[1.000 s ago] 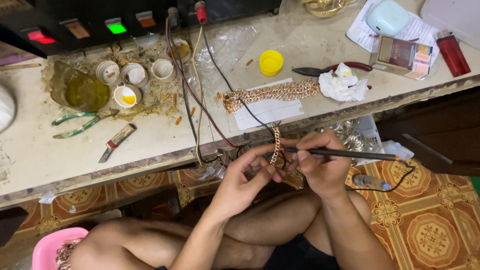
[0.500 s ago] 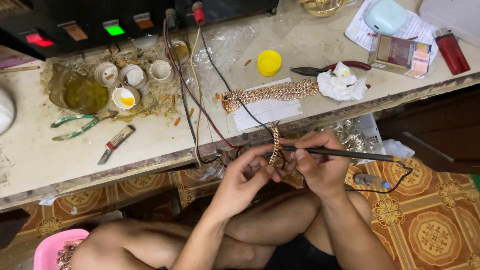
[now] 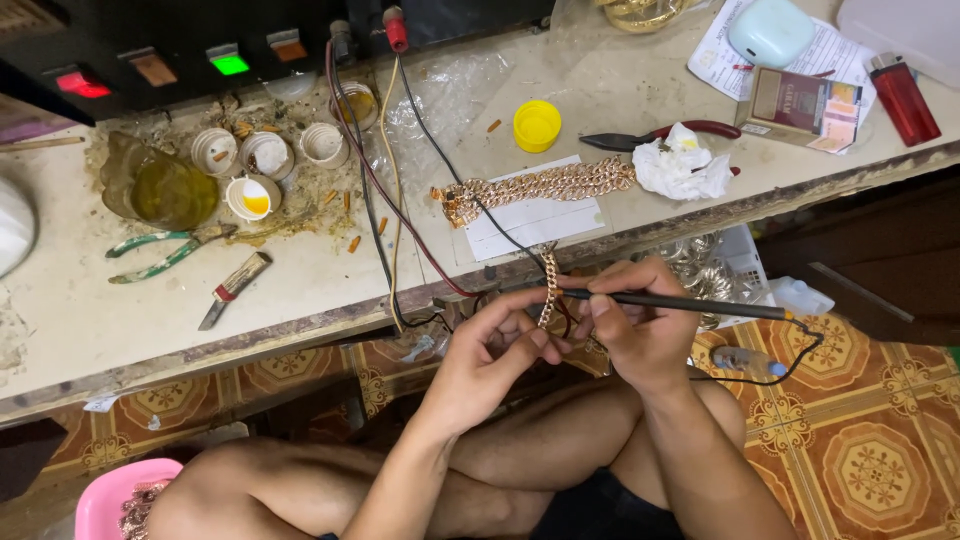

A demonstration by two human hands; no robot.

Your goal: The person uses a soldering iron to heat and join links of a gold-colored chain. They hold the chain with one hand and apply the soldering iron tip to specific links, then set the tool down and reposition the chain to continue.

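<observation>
The left hand (image 3: 490, 355) is closed, fingertips pinched on the lower end of a short gold chain piece (image 3: 547, 290), which stands roughly upright just in front of the near edge of the workbench (image 3: 300, 300). The right hand (image 3: 640, 330) is closed around a slim dark pen-shaped tool (image 3: 690, 303), gripped near its tip; the tip meets the chain piece between the two hands. The tool body extends to the right, and a black cable (image 3: 800, 355) leaves its far end. Both hands are held above the person's crossed legs.

On the workbench, just beyond the hands, a longer gold chain (image 3: 545, 185) lies on a white paper slip (image 3: 535, 225). Green-handled pliers (image 3: 160, 255) lie to the left.
</observation>
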